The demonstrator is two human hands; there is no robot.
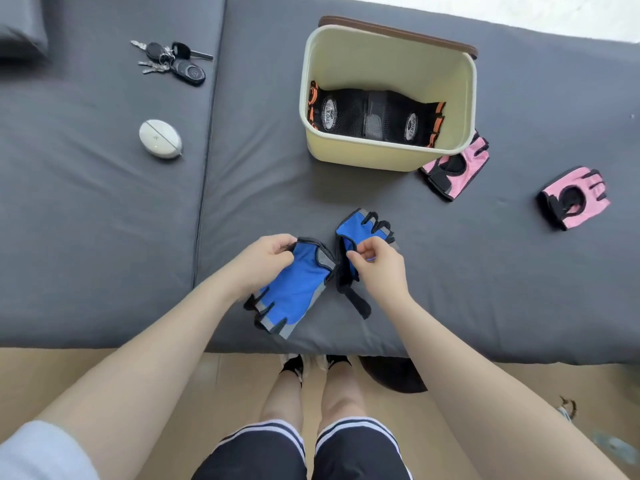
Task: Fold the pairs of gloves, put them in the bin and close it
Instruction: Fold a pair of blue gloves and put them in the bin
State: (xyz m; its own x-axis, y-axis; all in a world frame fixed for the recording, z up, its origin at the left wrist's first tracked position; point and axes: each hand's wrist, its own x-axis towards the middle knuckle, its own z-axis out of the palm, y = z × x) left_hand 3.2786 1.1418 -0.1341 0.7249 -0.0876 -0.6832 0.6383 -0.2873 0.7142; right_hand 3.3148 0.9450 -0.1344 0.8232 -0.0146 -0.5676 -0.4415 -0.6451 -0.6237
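The left hand (265, 261) and right hand (375, 263) each pinch one blue fingerless glove (294, 289) in curled fingers, at six o'clock from the open pale-yellow plastic bin (367, 157) holding black gloves (374, 116)

One head cam, wide-angle, looking steeply down, close over mattress (104, 220) edge.

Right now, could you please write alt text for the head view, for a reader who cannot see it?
A person's left hand and right hand each grip a blue glove over a grey mat. Beyond them, an open yellow bin holds black gloves; two pink gloves lie right of it, keys far left.
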